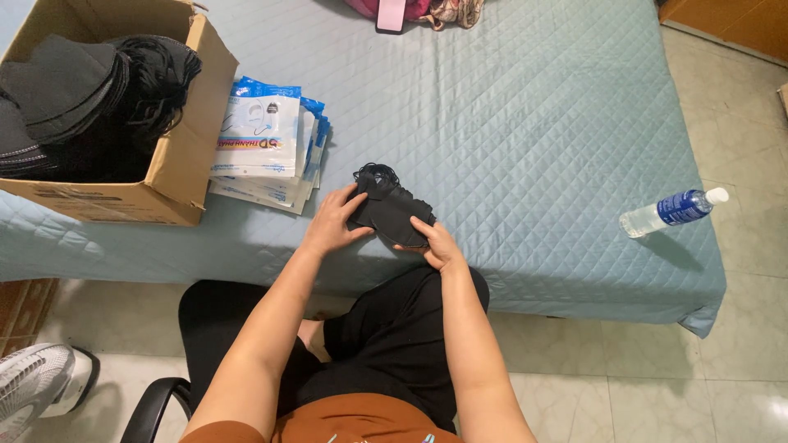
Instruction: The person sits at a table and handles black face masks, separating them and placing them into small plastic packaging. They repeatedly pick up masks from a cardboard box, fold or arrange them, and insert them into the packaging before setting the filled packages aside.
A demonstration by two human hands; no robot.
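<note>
A small stack of black face masks with curly black ear loops rests near the front edge of a light blue quilted bed. My left hand grips the stack's left side, thumb on top. From the lower right, my right hand holds the other end, fingers under it. Left of my hands lies a pile of flat white-and-blue plastic pouches. A cardboard box at the far left holds many more black masks.
A clear plastic water bottle with a blue label lies on the bed's right side. A pink phone-like object and cloth sit at the far edge. I sit on a black chair; a white fan stands on the tiled floor.
</note>
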